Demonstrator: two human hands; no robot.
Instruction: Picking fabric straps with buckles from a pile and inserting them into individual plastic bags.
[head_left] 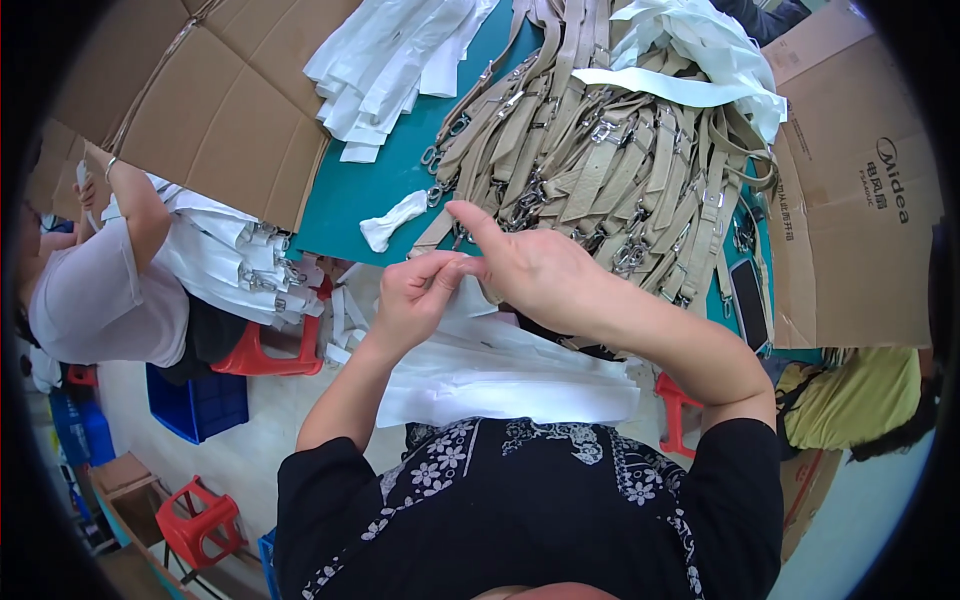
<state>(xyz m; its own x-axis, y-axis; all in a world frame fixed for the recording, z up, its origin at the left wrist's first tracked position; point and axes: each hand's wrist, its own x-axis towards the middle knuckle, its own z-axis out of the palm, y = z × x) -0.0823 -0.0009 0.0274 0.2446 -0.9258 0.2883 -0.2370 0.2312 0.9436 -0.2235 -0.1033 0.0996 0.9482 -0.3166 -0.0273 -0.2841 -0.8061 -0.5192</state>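
Observation:
Both of my hands meet at the near edge of the green table. The fingers of my left hand are pinched together. Beside it, my right hand has its thumb raised and its fingertips against the left ones; what lies between them is hidden. Just beyond the fingers is a beige strap. A pile of beige straps with silver buckles and clasps spreads behind my right hand. A small bunched white wrap lies left of it. White sleeves rest across my lap, under my hands.
More white sleeves lie at the back left, and white strips top the pile. Cardboard boxes flank the table. A dark phone sits at right. One person sits left, near a red stool and blue crate.

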